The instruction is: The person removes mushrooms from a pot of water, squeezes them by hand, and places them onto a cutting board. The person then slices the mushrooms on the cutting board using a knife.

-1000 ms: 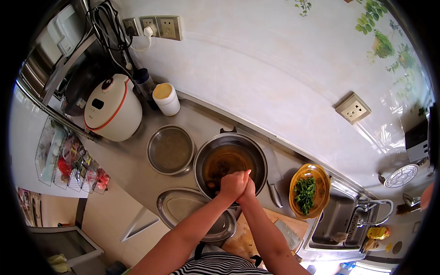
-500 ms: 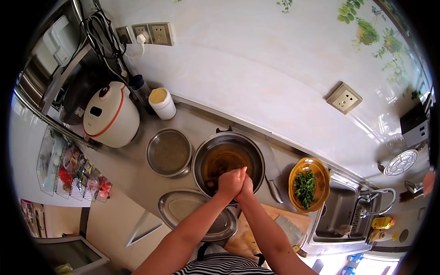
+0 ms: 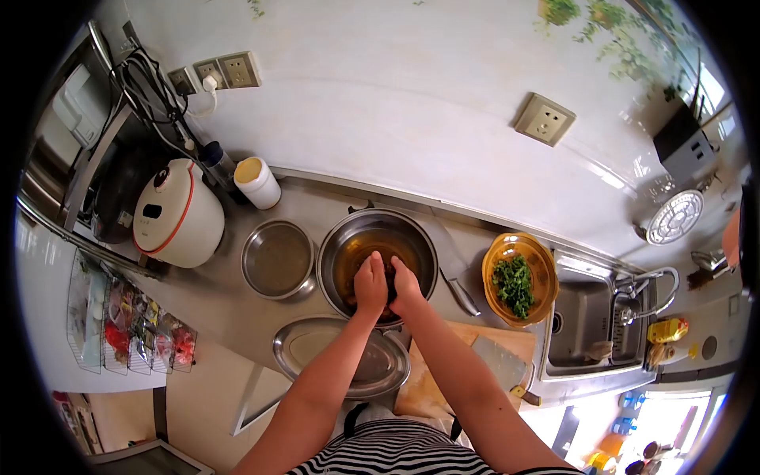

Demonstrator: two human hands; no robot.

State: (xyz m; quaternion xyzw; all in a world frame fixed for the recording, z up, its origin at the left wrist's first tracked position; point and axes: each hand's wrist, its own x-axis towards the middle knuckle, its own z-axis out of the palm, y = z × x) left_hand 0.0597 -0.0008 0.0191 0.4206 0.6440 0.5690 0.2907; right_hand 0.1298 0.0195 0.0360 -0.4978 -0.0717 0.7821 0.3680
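Both my hands are low inside a metal bowl (image 3: 425, 265) of brownish liquid. My left hand (image 3: 370, 285) and my right hand (image 3: 406, 285) are cupped facing each other, fingers fairly straight, with a small gap between them. A dark wet clump (image 3: 389, 277) shows in that gap, held between the palms; its kind I cannot make out. More dark pieces seem to lie in the liquid, partly hidden by my hands. Left of the bowl stands a round metal pan (image 3: 277, 260). An oval metal tray (image 3: 297, 348) lies in front, under my left forearm.
An amber dish (image 3: 546, 277) holds chopped greens (image 3: 514, 286), beside a knife handle (image 3: 459, 296). A cleaver (image 3: 500, 362) rests on a wooden board (image 3: 423, 388). The sink (image 3: 582, 340) is at right. A rice cooker (image 3: 186, 218) and white tub (image 3: 258, 184) stand at left.
My hands were pressed together over the bowl; now they have parted slightly and turned into a cupped shape, showing the dark clump. The camera view has shifted a little.
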